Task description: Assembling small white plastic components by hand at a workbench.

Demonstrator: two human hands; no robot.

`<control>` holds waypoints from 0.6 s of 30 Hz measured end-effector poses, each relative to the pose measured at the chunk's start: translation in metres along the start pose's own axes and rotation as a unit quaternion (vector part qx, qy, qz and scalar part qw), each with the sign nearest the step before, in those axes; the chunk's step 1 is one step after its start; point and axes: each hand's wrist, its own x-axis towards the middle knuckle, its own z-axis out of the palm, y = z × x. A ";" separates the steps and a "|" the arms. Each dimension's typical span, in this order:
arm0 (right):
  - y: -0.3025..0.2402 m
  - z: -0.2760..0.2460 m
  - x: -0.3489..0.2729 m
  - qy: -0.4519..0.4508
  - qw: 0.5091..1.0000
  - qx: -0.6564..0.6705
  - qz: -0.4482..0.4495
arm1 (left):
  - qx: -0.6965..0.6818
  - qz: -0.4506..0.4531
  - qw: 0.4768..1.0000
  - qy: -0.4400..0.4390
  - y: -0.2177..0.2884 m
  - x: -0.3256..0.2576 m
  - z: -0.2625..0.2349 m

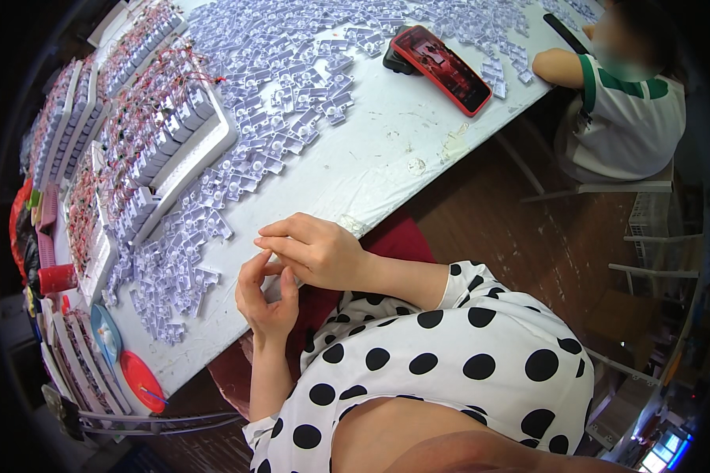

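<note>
My left hand point(267, 303) is raised just off the table's near edge, fingers bent and thumb held apart from them. Its fingertips meet those of my right hand point(319, 251), which reaches across from the right with its fingers stretched out and the back of the hand upward. I see nothing held in either hand; the small space under the right fingers is hidden. Nearest to them on the left lies a spread of small pale-lilac plastic housings point(185, 272), which runs on to the far side of the table.
Foam trays point(205, 146) of housings with red wires stand at the left. A phone in a red case point(442, 67) leans on a dark stand on the white table point(355, 158). A red dish point(142, 382) and a blue dish point(105, 335) sit lower left. A person point(627, 118) sits far right.
</note>
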 end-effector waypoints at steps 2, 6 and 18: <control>0.000 0.000 0.000 0.001 1.000 -0.001 -0.001 | -0.002 -0.001 1.000 0.000 0.000 0.000 0.000; 0.000 0.000 0.000 0.001 1.000 0.001 0.000 | 0.000 0.000 1.000 -0.001 0.000 0.000 0.000; 0.001 0.001 -0.001 0.002 1.000 -0.001 0.001 | -0.001 0.002 1.000 -0.002 0.001 0.001 0.000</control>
